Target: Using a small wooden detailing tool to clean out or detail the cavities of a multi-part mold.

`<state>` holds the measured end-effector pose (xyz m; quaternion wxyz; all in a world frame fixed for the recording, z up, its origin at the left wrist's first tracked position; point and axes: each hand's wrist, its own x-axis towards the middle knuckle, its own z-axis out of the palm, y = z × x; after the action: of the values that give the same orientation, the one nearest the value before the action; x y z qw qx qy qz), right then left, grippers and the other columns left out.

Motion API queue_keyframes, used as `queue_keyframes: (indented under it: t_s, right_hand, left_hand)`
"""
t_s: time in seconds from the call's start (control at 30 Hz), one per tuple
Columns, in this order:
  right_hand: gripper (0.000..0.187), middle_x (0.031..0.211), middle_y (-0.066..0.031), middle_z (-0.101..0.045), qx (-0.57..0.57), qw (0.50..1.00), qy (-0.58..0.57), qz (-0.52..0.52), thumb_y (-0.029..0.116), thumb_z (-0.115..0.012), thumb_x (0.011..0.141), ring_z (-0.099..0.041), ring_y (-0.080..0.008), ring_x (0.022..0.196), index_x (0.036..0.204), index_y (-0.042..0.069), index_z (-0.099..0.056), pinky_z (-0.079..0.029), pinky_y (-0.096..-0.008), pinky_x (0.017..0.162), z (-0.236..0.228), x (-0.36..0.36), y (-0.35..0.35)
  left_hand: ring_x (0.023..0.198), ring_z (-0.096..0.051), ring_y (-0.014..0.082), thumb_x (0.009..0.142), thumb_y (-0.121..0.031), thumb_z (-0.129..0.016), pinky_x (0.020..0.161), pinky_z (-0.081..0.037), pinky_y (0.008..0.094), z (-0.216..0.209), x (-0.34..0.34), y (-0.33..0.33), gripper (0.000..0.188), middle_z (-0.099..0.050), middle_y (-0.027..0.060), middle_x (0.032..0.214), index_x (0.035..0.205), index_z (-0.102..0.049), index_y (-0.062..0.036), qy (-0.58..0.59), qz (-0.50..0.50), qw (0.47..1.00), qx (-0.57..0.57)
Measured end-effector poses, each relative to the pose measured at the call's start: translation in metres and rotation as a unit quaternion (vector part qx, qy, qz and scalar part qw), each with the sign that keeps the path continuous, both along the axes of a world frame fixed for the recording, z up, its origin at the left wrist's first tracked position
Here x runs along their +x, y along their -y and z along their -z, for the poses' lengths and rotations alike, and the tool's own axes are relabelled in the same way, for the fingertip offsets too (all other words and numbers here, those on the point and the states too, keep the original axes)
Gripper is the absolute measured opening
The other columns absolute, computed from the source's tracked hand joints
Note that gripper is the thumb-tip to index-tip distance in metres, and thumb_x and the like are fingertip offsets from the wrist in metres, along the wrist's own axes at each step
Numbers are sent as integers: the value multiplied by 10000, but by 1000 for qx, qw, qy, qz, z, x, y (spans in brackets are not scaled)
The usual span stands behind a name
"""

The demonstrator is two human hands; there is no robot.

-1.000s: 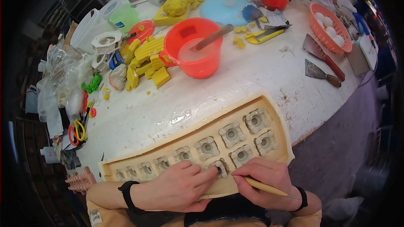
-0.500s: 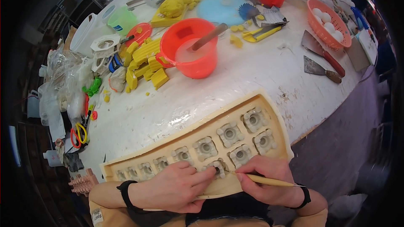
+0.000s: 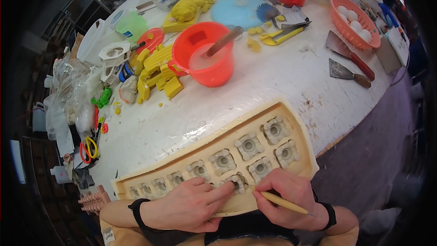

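A cream, curved tray-like mould (image 3: 236, 132) lies against the table's near edge, with two rows of grey four-lobed clay-like pieces in its hollows, each ringed round a central hole. My left hand (image 3: 186, 205) lies over the mould's near side. Its index finger reaches out to a grey piece (image 3: 238, 184) in the near row, while the other fingers are partly bent. My right hand (image 3: 287, 196) is closed round a modelling tool (image 3: 284, 202) with a pale wooden handle and a thin metal end by the wrist. The tool's working tip, close to that same piece, is hard to make out.
Beyond the mould stands a red bucket (image 3: 202, 57) of cloudy liquid with a stick in it. Yellow clay blocks (image 3: 157, 70) lie left of it. Scrapers (image 3: 348, 73) and a pink basket (image 3: 355, 23) of white balls sit far right; scissors (image 3: 88, 149) lie left.
My right hand has turned the tool a little, its rear end swinging lower toward the wrist. My left hand stays at the same piece. The whole view has shifted slightly.
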<state>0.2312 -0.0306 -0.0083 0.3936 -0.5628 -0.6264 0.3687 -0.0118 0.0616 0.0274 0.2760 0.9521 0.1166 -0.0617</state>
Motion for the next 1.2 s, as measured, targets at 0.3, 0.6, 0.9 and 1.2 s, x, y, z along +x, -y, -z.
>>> queue_keyframes:
  t_s: [0.3, 0.6, 0.9, 1.2]
  right_hand:
    - [137, 790, -83, -700, 4, 999, 8, -36, 30, -817, 805, -691, -218, 671, 894, 40, -714, -530, -305, 576, -8, 3, -8]
    - [163, 792, -91, -725, -44, 998, 46, 15, 74, -832, 812, -709, -205, 610, 880, 42, -688, -547, -295, 553, -19, -6, 6]
    - [225, 789, -124, -715, 77, 994, 73, 22, 1, -828, 762, -713, -267, 646, 899, 29, -652, -563, -320, 567, -10, -18, 7]
    - [182, 836, -106, -678, 74, 991, 101, -53, -13, -795, 757, -707, -272, 714, 885, 17, -670, -577, -342, 611, -14, -13, -1]
  left_hand:
    - [672, -568, 208, 780, -368, -754, 690, -482, 321, 1, -3, 0, 563, -604, 98, 1279, 1184, -678, 18, 4, -8, 1000, 4]
    - [665, -558, 210, 790, -368, -745, 688, -480, 314, 4, -5, 2, 562, -601, 98, 1279, 1194, -679, 19, 9, -10, 1000, -2]
    - [672, -545, 222, 814, -309, -710, 721, -467, 330, 1, -3, 1, 454, -568, 130, 1295, 1061, -667, 70, 3, -3, 1000, -13]
    - [660, -533, 223, 803, -311, -711, 716, -465, 326, 1, -4, 3, 494, -569, 123, 1285, 1111, -656, 72, 2, -9, 1000, -13]
